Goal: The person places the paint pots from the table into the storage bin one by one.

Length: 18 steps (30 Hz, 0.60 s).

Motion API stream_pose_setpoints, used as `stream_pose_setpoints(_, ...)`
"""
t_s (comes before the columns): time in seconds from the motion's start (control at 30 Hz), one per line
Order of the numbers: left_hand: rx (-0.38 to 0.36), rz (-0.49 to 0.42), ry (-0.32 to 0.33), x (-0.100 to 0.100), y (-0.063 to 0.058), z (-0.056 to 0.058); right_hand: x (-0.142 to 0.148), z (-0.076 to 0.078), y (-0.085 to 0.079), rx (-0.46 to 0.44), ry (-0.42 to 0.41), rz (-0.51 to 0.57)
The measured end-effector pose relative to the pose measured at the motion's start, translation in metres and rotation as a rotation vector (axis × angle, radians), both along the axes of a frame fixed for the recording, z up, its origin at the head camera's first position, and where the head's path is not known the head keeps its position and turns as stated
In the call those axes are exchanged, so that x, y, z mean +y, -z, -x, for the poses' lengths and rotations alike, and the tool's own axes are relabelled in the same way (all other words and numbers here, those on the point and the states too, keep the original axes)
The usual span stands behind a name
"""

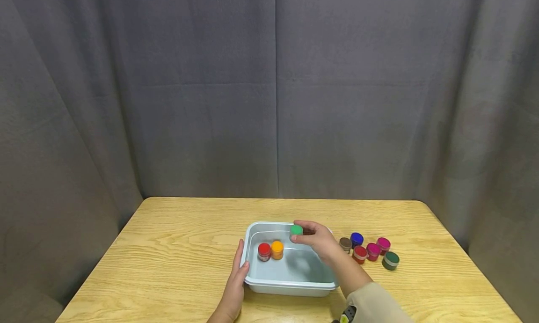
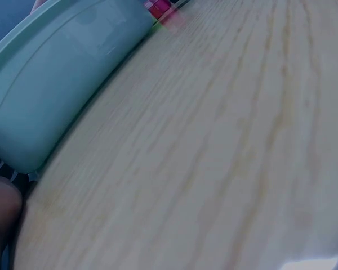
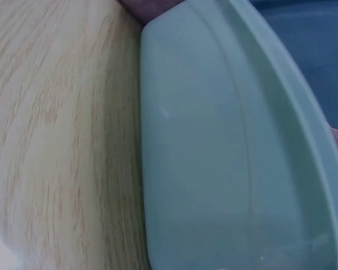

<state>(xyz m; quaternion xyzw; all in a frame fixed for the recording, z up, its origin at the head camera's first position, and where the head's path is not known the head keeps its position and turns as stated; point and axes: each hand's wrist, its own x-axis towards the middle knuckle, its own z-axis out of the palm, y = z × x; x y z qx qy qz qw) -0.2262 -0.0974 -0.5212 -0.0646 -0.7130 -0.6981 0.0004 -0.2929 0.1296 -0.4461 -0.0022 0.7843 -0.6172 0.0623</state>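
A pale blue-grey plastic tub (image 1: pixel 290 284) stands on the table. My right hand (image 1: pixel 317 241) reaches over its right side and pinches a small jar with a green lid (image 1: pixel 296 230) between thumb and fingers, over the back of the tub. Inside, to the left, a red-lidded jar (image 1: pixel 264 251) and an orange-lidded jar (image 1: pixel 277 249) stand upright side by side. My left hand (image 1: pixel 234 285) rests against the tub's left wall, fingers extended along it and thumb at the rim near the front corner. Both wrist views show the tub's outer wall (image 2: pixel 56 84) close up.
Right of the tub stands a loose group of jars: brown (image 1: pixel 345 244), blue (image 1: pixel 357 239), red (image 1: pixel 360 254), two magenta (image 1: pixel 373 251) and dark green (image 1: pixel 390 260). The wooden table (image 1: pixel 177 248) ends before grey curtains (image 1: pixel 210 126).
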Motion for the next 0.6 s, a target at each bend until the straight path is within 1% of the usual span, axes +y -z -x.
stream_pose_setpoints(0.27,0.012,0.008,0.000,0.000,0.000,0.000,-0.007,0.007,0.005,-0.016,-0.016,-0.094)
stream_pose_setpoints(0.47,0.012,0.005,0.000,0.000,0.000,0.000,-0.009,0.008,0.013,-0.008,-0.064,-0.158)
stream_pose_setpoints(0.6,-0.001,0.015,0.001,0.000,-0.001,0.000,-0.012,0.008,0.017,-0.007,-0.064,-0.193)
